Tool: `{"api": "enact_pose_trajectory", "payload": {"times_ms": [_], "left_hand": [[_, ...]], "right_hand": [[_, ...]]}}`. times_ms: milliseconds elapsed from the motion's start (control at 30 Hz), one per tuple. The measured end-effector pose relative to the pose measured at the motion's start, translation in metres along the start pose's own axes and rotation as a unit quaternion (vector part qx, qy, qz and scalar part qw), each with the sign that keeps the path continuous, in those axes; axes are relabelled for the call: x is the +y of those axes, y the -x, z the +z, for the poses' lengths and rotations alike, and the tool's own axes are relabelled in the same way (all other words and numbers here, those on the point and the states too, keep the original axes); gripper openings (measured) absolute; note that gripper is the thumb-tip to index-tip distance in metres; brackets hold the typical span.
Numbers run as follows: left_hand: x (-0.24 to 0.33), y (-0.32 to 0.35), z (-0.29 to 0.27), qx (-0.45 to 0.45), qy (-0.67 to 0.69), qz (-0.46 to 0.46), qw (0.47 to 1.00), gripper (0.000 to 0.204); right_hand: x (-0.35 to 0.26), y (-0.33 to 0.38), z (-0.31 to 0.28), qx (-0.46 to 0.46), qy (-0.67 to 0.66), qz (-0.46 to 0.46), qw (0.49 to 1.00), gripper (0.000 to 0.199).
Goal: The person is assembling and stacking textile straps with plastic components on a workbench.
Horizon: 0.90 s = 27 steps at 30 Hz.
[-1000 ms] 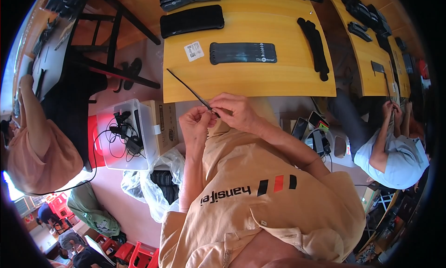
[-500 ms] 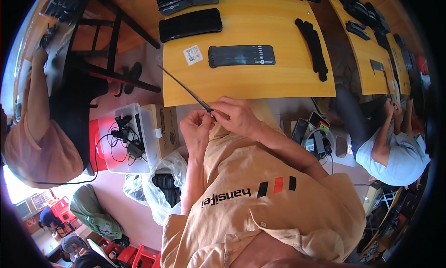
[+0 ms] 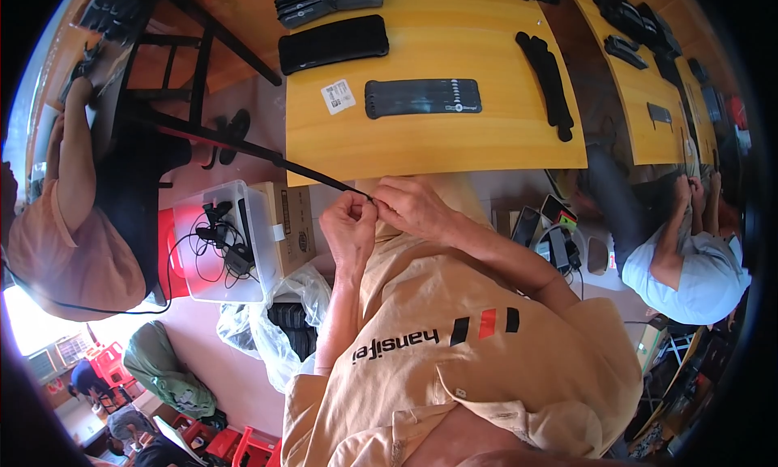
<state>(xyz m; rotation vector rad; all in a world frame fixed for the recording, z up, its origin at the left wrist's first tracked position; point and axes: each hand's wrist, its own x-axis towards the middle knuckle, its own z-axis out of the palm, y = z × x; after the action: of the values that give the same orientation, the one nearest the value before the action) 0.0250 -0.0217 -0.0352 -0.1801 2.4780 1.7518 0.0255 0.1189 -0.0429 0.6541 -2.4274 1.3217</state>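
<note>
A long thin black strap [image 3: 326,179] runs from my fingertips out to the left, past the near left corner of the table. Its far part merges with a dark stool bar behind it, so where it ends is hard to tell. My left hand [image 3: 348,226] is closed, thumb and fingers pinching the strap's near end. Right beside it, my right hand [image 3: 417,209] pinches the same end, fingertips almost touching the left ones. Both hands are held in front of my shirt, just off the table's near edge.
On the yellow table [image 3: 486,147] lie a printed dark flat strip [image 3: 423,97], a white label [image 3: 338,97], a black pad [image 3: 334,43], stacked black pieces [image 3: 328,1] and black straps [image 3: 547,86]. Below left stands a clear bin [image 3: 219,248] of cables. People sit on both sides.
The strap's far part has dropped from pointing up over the table corner to a flatter slant, and its broader side now shows. Both hands stay pinched on it, nearly in place.
</note>
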Motion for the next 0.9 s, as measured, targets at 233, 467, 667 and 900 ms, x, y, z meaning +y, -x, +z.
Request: {"api": "enact_pose_trajectory", "payload": {"times_ms": [233, 467, 667, 900], "left_hand": [[0.001, 0.000, 0.005, 0.014, -0.022, 0.012, 1.000, 0.007], [-0.004, -0.001, 0.008, 0.024, -0.010, 0.026, 0.999, 0.008], [-0.004, -0.002, 0.005, -0.005, 0.019, 0.021, 1.000, 0.006], [0.001, -0.004, -0.005, -0.067, 0.067, -0.009, 0.995, 0.019]], "right_hand": [[0.005, 0.001, 0.006, 0.050, 0.005, -0.026, 0.998, 0.012], [0.006, 0.003, 0.010, 0.076, -0.007, -0.019, 0.997, 0.011], [0.013, 0.005, 0.015, 0.095, -0.046, 0.027, 0.994, 0.008], [-0.001, 0.002, 0.007, 0.098, -0.049, 0.062, 0.992, 0.006]]}}
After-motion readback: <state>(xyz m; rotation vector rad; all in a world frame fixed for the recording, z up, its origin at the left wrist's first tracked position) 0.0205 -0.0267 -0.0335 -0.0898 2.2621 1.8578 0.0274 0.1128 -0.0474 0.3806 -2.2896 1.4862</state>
